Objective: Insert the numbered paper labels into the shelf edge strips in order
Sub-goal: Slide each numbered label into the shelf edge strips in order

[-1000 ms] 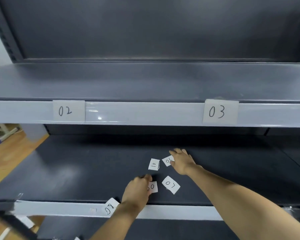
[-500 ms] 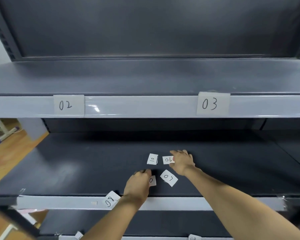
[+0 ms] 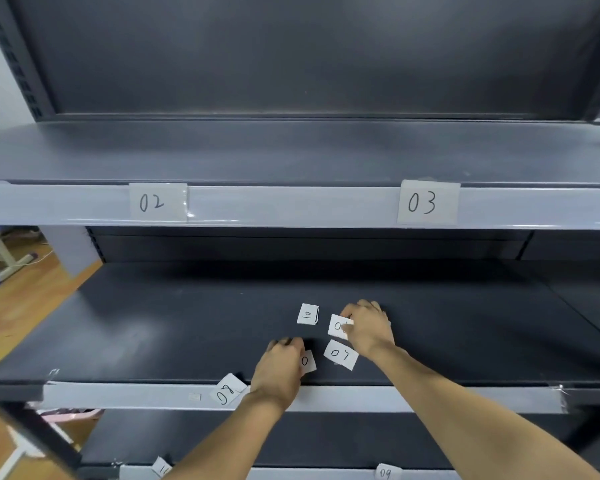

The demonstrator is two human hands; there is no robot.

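Labels 02 [image 3: 156, 202] and 03 [image 3: 426, 202] sit in the upper shelf edge strip [image 3: 291, 206]. Loose paper labels lie on the dark lower shelf [image 3: 174, 327]: 10 [image 3: 307, 314], 07 [image 3: 340, 355] and 06 [image 3: 336, 325]. My right hand [image 3: 369, 329] has its thumb and fingertips pinched on the right side of the 06 label. My left hand [image 3: 279, 370] lies palm down with curled fingers over another label [image 3: 307, 361]; only a "0" of it shows. Label 08 [image 3: 227, 393] leans tilted over the lower edge strip [image 3: 430, 398].
Below, a third strip holds label 09 [image 3: 385, 472] and another partly seen label [image 3: 161, 465]. The upper shelf surface [image 3: 291, 150] is bare. Wooden floor [image 3: 18, 306] and a white stand leg [image 3: 7, 263] show at the left.
My right hand's fingers have closed over the 06 label, covering its second digit. My left hand has slid further over its label. The view has tilted slightly.
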